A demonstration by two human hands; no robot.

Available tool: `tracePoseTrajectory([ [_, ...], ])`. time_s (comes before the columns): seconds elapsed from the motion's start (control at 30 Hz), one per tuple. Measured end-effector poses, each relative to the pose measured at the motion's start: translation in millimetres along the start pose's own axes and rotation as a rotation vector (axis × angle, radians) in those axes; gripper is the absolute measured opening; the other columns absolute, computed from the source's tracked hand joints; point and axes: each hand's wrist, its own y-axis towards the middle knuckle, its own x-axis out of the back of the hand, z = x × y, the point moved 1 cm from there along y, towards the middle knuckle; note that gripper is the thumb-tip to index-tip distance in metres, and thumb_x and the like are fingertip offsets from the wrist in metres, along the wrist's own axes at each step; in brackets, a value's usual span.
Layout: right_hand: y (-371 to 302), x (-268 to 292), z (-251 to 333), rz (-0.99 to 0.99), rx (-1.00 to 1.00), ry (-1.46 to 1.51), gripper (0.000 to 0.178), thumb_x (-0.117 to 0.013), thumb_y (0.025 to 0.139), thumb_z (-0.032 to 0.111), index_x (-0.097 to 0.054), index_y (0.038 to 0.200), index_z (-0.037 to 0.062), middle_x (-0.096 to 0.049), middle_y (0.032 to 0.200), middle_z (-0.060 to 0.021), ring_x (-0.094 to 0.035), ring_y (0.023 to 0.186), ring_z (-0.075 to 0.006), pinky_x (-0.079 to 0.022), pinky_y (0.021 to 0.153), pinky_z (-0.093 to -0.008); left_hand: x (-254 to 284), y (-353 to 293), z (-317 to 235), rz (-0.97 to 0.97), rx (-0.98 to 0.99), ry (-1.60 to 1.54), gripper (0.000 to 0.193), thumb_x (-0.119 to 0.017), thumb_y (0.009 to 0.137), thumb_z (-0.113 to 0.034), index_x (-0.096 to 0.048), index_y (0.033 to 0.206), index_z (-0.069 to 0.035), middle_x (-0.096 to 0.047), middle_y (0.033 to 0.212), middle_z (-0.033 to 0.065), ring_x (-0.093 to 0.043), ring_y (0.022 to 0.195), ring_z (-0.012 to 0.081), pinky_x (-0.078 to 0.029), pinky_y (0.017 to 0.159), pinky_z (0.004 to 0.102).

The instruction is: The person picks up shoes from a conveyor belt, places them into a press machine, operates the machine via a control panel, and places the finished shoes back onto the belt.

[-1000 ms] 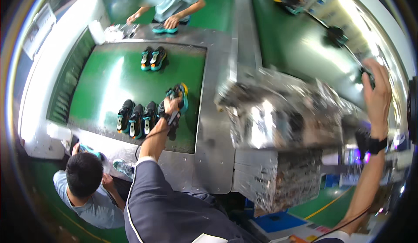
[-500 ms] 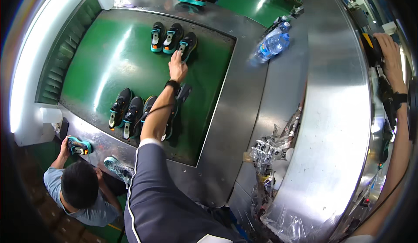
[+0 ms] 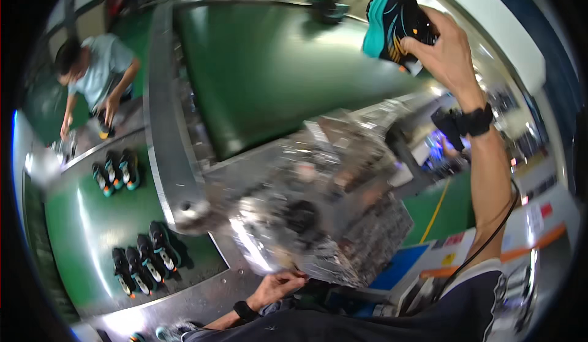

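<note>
At the upper right, my right hand (image 3: pixel 450 51) grips a black sneaker (image 3: pixel 398 20) with a teal sole. The sneaker is raised high and tilted, its upper end cut off by the frame's edge. Low in the middle, my left hand (image 3: pixel 275 290) is close to my body with its fingers curled together. Its fingertips touch or nearly touch the edge of a bundle covered in clear plastic (image 3: pixel 343 250); what they hold, if anything, is hidden.
Three sneakers (image 3: pixel 116 172) and a row of several more (image 3: pixel 147 262) stand on the green work surface (image 3: pixel 73 219) at the left. Beyond, a person (image 3: pixel 101 72) handles a shoe. A metal ledge (image 3: pixel 165 115) borders another green surface (image 3: pixel 245 85) farther back. Motion blurs the middle.
My view has swung to the right. My left hand has left the sneaker on the green surface and drawn back near my body. My right hand now shows plainly, holding a sneaker high.
</note>
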Motion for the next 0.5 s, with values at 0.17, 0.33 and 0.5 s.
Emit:
tracePoseTrajectory([
  [0.17, -172.8, 161.5, 2.6, 0.001, -0.463, 0.241, 0.046, -0.079, 0.07, 0.024, -0.064, 0.103, -0.0048, -0.066, 0.09, -0.0111, -0.062, 0.082, -0.018, -0.049, 0.075, -0.0321, -109.7, 48.4, -54.1, 0.529, -0.065, 0.182, 0.047, -0.061, 0.095, -0.014, -0.047, 0.136, 0.003, -0.055, 0.135, 0.0158, -0.053, 0.124, 0.0238, -0.042, 0.105, 0.0363],
  [0.33, -343.4, 254.8, 53.1, -0.104, -0.842, 0.3, 0.054, -0.081, 0.066, 0.027, -0.064, 0.106, -0.0042, -0.064, 0.086, -0.0095, -0.06, 0.08, -0.0171, -0.047, 0.073, -0.0288, -246.9, 102.7, -67.9, 0.778, -0.307, -0.089, 0.099, -0.074, 0.084, -0.04, -0.013, 0.152, -0.002, -0.027, 0.154, 0.0183, -0.028, 0.142, 0.0292, -0.021, 0.117, 0.0426],
  [0.5, -501.7, 312.0, 96.9, -0.18, -1.233, 0.103, 0.045, -0.076, 0.072, 0.024, -0.065, 0.107, -0.0026, -0.065, 0.087, -0.012, -0.063, 0.078, -0.0194, -0.05, 0.071, -0.0314, -391.6, 83.8, 14.6, 0.847, -0.111, 0.097, 0.072, -0.073, 0.086, -0.023, -0.035, 0.143, -0.002, -0.05, 0.136, 0.0109, -0.051, 0.12, 0.0185, -0.039, 0.103, 0.0344],
])
